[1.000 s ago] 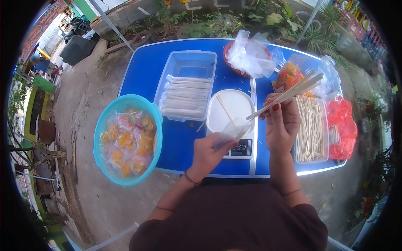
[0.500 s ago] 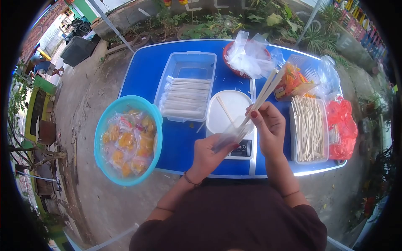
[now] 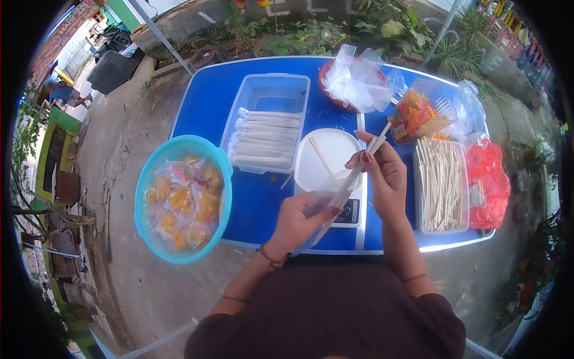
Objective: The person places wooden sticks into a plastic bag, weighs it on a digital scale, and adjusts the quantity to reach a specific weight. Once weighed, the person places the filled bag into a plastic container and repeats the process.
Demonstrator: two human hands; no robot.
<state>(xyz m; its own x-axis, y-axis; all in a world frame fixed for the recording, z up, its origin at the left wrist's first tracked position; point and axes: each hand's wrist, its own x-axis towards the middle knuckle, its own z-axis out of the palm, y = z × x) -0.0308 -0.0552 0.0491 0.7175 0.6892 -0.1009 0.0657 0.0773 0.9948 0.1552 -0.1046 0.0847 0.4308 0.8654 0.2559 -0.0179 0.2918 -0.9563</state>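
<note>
Over the kitchen scale (image 3: 311, 170), my left hand (image 3: 298, 220) pinches a clear plastic sleeve (image 3: 321, 202). A bundle of thin wooden sticks (image 3: 378, 142) runs slantwise into the sleeve, its lower ends showing below my left thumb. The fingers of my right hand (image 3: 387, 179) are closed around the upper part of these sticks. One loose stick (image 3: 321, 154) lies on the white scale plate. At the right, a clear box (image 3: 423, 230) holds many bare sticks. Wrapped stick bundles (image 3: 266, 139) lie in a clear tub (image 3: 272, 81) behind my left hand.
A turquoise basin (image 3: 143, 230) of bagged yellow food overhangs the table's left edge. At the back sit a red basket (image 3: 326, 90) of plastic bags and a clear container (image 3: 412, 134) with orange packets. A red plastic bag (image 3: 487, 179) lies far right on the blue table (image 3: 206, 99).
The sticks have slid down and leftward through the sleeve, so less sticks out above my right hand and their lower ends now show below my left hand.
</note>
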